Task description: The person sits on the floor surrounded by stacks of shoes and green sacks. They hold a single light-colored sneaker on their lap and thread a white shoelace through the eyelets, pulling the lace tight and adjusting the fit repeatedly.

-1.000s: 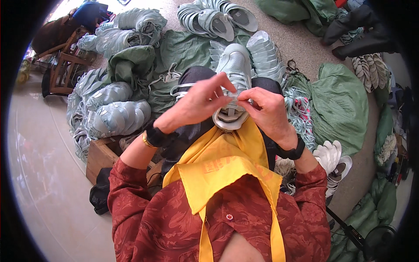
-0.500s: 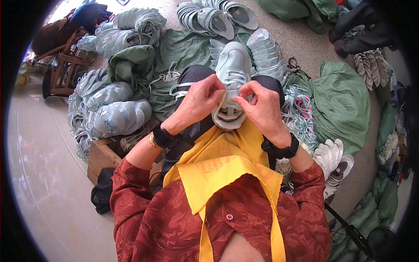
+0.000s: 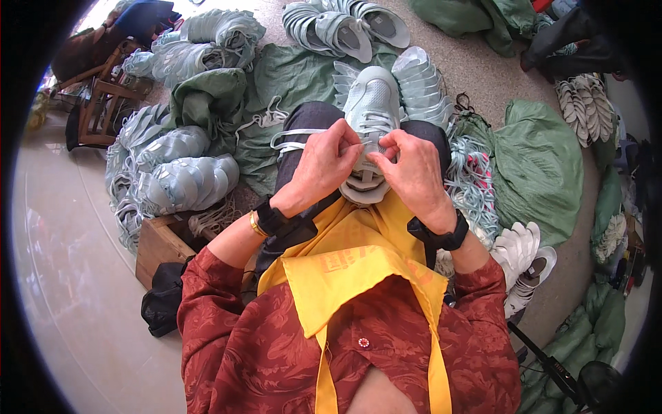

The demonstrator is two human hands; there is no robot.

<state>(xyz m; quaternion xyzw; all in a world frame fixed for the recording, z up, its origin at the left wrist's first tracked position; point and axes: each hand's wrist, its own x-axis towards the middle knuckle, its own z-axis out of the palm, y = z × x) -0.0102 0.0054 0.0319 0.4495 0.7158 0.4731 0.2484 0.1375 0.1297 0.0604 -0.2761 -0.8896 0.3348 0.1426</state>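
A pale blue sneaker [image 3: 371, 117] is held on the lap, its pale shoelace [image 3: 295, 135] pinched by the closed left hand [image 3: 324, 165] and right hand [image 3: 412, 172] at the tongue, with stacked pale blue shoe uppers [image 3: 181, 181] lying near the left.

left hand [image 3: 323, 165] pinching lace [image 3: 293, 138] | right hand [image 3: 414, 176] on pale shoe [image 3: 372, 103] | lap

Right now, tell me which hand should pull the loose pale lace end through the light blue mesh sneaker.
Probably the left hand: the loose lace trails out beside its fingers, on that side of the sneaker. The right hand pinches at the eyelets, steadying the shoe.
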